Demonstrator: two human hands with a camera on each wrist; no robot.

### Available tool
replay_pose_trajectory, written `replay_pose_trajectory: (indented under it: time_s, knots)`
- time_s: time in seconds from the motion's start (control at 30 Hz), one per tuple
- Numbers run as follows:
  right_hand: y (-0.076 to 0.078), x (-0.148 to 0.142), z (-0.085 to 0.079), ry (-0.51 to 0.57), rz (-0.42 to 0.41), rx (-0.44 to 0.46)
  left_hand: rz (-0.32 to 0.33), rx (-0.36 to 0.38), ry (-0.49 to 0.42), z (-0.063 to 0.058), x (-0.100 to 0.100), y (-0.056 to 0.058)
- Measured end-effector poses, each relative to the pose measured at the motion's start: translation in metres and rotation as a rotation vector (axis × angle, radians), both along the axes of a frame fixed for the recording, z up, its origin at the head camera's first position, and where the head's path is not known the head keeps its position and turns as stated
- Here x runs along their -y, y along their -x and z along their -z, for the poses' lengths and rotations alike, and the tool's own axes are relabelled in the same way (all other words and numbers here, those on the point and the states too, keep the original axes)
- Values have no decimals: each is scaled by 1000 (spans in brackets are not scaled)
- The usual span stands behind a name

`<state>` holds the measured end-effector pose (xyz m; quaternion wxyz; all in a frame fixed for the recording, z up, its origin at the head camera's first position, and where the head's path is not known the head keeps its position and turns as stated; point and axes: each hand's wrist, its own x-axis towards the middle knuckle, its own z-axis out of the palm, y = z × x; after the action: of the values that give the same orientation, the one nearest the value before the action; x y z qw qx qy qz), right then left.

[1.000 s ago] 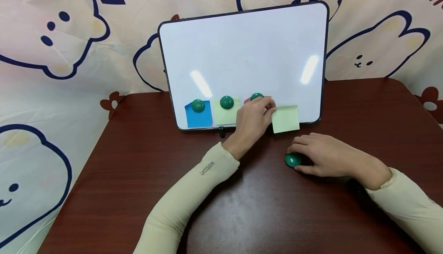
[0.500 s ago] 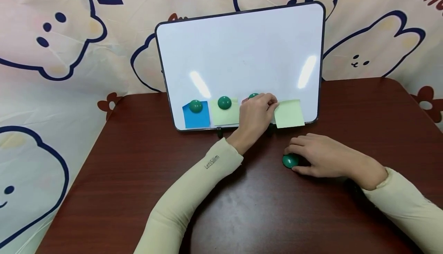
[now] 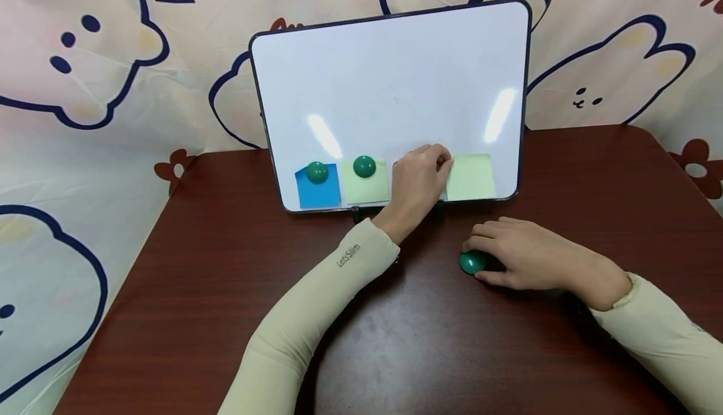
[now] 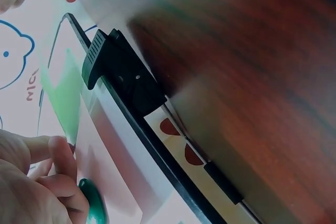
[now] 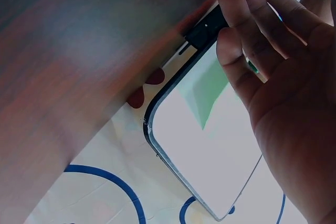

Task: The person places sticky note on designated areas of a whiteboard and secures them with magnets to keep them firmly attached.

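My left hand (image 3: 417,179) pinches the upper left corner of a light green sticky note (image 3: 471,177) against the lower right of a whiteboard (image 3: 390,82). Behind that hand, the left wrist view shows a pale pink note (image 4: 107,163) and a green domed magnet (image 4: 93,205). On the table, my right hand (image 3: 525,255) holds another green magnet (image 3: 471,263) between thumb and fingers. Farther left on the board are a blue note (image 3: 319,196) and a yellow-green note (image 3: 366,191), each under its own green magnet.
The whiteboard leans at the back of a dark brown table (image 3: 214,264), before a cartoon-print cloth (image 3: 51,151). A black clip foot (image 4: 123,72) grips the board's lower edge.
My left hand has raised the light green note, which hung below the board's edge and now lies straight within it. The right hand stays around its magnet on the table.
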<state>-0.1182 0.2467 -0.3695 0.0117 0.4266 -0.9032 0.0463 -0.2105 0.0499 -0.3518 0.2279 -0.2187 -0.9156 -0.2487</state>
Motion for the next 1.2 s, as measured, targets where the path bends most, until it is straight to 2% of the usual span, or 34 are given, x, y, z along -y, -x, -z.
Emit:
replay_pose_trajectory:
  time_s: [0.3,0.53,0.77,1.2]
  knots:
    - [0,1,-1,6,17,-8,-18,-1,28,0,-1,0]
    - [1,0,-2,70,36,-73,-28,1,38,1,-1,0]
    - [2,1,-3,108,62,-102,-33,2,23,1,-1,0]
    - [5,2,-7,182,124,-261,-37,-11,22,2,-1,2]
